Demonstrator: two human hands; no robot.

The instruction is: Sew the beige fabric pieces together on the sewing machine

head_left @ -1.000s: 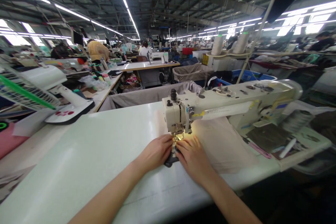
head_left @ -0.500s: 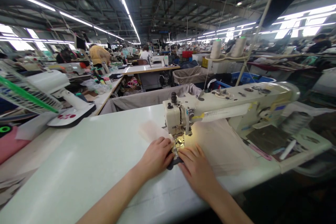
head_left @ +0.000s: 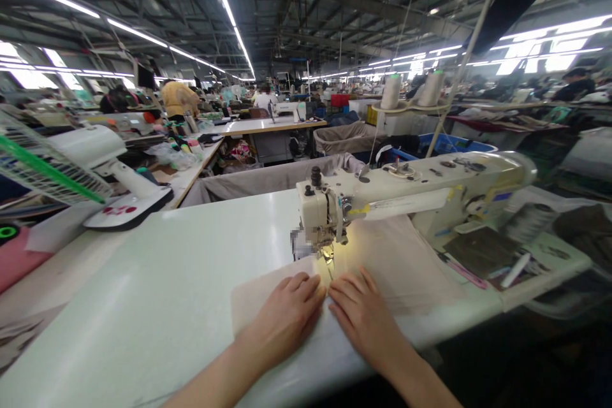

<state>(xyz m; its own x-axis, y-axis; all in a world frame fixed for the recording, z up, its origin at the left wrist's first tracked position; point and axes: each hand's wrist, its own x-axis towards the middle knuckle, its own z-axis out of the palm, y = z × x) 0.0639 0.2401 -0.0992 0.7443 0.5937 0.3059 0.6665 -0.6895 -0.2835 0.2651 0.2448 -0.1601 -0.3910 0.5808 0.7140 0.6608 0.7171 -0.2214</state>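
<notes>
A cream sewing machine [head_left: 382, 188] stands on the pale table, its lamp lighting the needle area. Pale beige fabric [head_left: 253, 296] lies beneath my left hand [head_left: 294, 306], in front of the presser foot. That hand rests palm down, fingers together and slightly bent on the cloth. To the right of the needle, my right hand [head_left: 361, 309] lies flat on more beige fabric [head_left: 406, 255], fingers extended. The fingertips of both hands nearly meet just before the foot.
A white fan [head_left: 119, 185] stands at the left. Thread cones [head_left: 391, 90] sit on a stand behind the machine. Dark cloth [head_left: 480, 254] and pink-handled scissors [head_left: 463, 271] lie at the right. A fabric-lined bin [head_left: 282, 172] is behind the table.
My left hand has moved slightly toward me and the beige piece now extends out left of it. The dark strip between my hands is no longer visible. My right hand has barely shifted.
</notes>
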